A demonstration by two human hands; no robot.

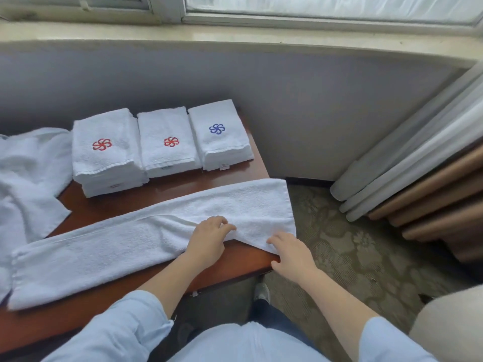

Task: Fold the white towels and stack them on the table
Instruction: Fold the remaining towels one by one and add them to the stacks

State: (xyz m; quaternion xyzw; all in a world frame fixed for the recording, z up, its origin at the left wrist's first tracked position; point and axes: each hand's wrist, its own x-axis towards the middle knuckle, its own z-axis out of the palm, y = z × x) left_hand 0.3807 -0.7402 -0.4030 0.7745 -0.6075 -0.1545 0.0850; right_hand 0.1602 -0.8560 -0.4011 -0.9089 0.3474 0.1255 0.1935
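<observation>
Long towel: one white towel folded into a narrow strip. It lies slantwise across the near part of the table, and its right end hangs just past the table's right edge.
Sleeves: two, light blue, pushed up the forearms at the bottom of the view.
Right hand: one hand at the strip's near right corner. The fingers are fairly straight with their tips on the cloth edge, and the thumb is down by the table rim. It clasps nothing.
Left hand: one hand palm down on the strip, just left of the right hand. The fingers are bent with their tips on a diagonal flap. Cannot tell whether it pinches the cloth or only presses it.
Table: one, of reddish-brown wood.
Loose towels: a rumpled white heap on the table's left side. The number of towels in it cannot be told.
Folded stacks: three in a row at the far edge, side by side.
Left stack: red pinwheel emblem on top.
Middle stack: red emblem on top.
Right stack: blue emblem on top.
Emblems: two red and one blue.
Curtain: bunched folds at the far right, over the patterned carpet.
Window sill: one pale ledge above the grey wall.
</observation>
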